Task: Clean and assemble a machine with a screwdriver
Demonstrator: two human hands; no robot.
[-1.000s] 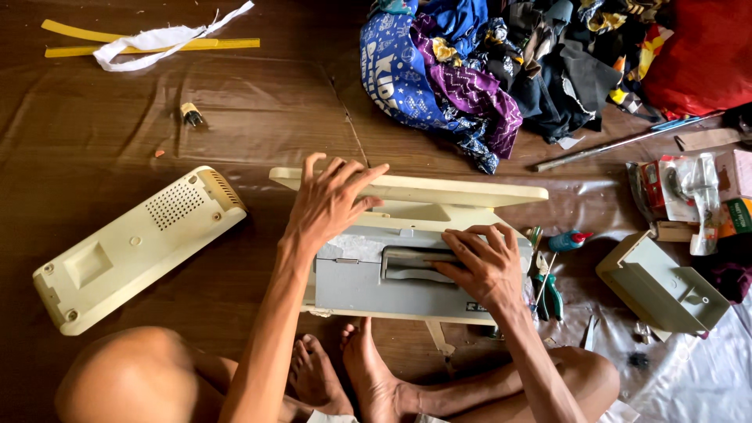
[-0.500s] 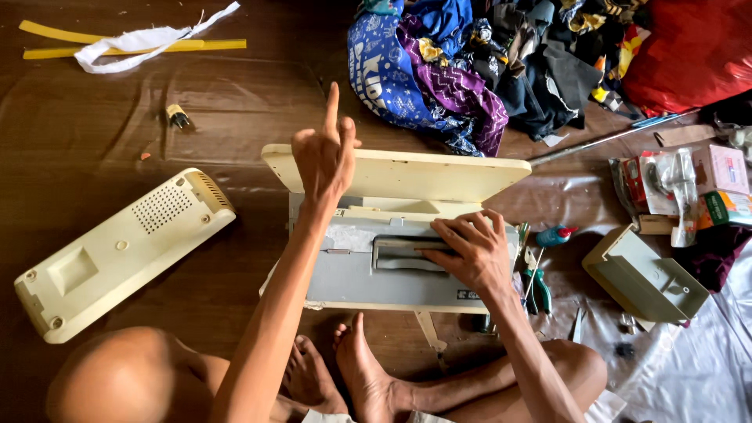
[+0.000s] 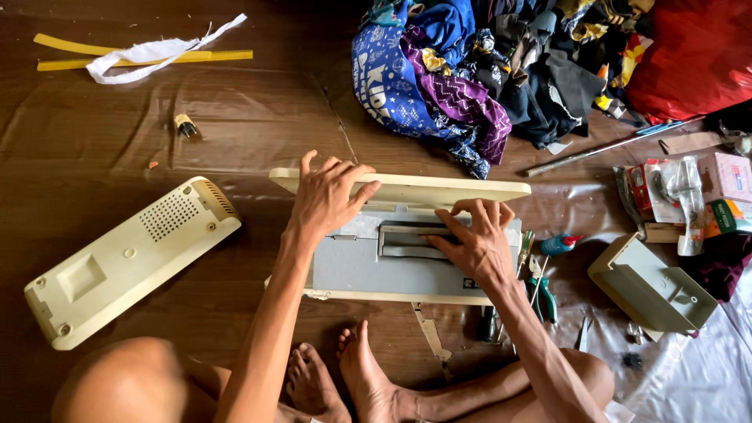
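A person sits cross-legged on a brown floor (image 3: 117,141), seen from above, both hands on a cream and grey machine (image 3: 392,258) lying on its side at the centre.

At nine o'clock from the machine, well apart, lies a long cream cover (image 3: 129,258) with a speaker-like grille. At eleven o'clock, far off, two yellow strips (image 3: 211,56) lie under a white rag (image 3: 149,53); a small bulb-like part (image 3: 186,125) sits nearer.

The left hand (image 3: 329,196) rests with fingers spread over the machine's cream top edge, thumb hooked along it, gripping that edge loosely. The right hand (image 3: 474,239) lies on the grey panel, fingers curled and pressing at the metal slot.

At twelve to one o'clock, a heap of clothes (image 3: 470,78) crowds the floor just beyond the machine, with a red bag (image 3: 697,55) further right. A metal rod (image 3: 595,149) lies at two o'clock.

At three o'clock, just beside the machine, screwdrivers and pliers (image 3: 540,282) lie with a small blue bottle (image 3: 560,244). Further right sits a cream box-shaped cover (image 3: 650,286), open side up, nothing visible inside. Small cartons and plastic packets (image 3: 689,200) lie above it.
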